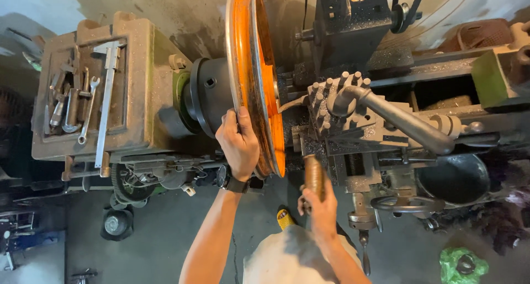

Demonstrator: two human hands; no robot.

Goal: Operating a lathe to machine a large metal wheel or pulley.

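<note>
The left hand (238, 143) grips the near edge of a large orange-painted metal wheel rim (255, 85), its fingers wrapped over the rim's lip and closed on it, seemingly to steady the rim where it sits on edge against the dark round chuck (208, 95) of an old grey-green lathe (149, 85). The right hand (320, 206) is closed around the lower end of a short brass-coloured cylindrical bar (314, 176), held upright just beside the rim's lower edge, close enough to tap it; the motion blur makes it hard to tell whether bar and rim touch. Behind the bar stands the lathe's tool post (337, 104) with its long grey lever handle (406, 124), near the rim's face. On the flat top of the lathe headstock, towards its far left end, lie wrenches (88, 110) and a steel caliper (107, 96), kept within reach yet well apart from the spinning parts.
</note>
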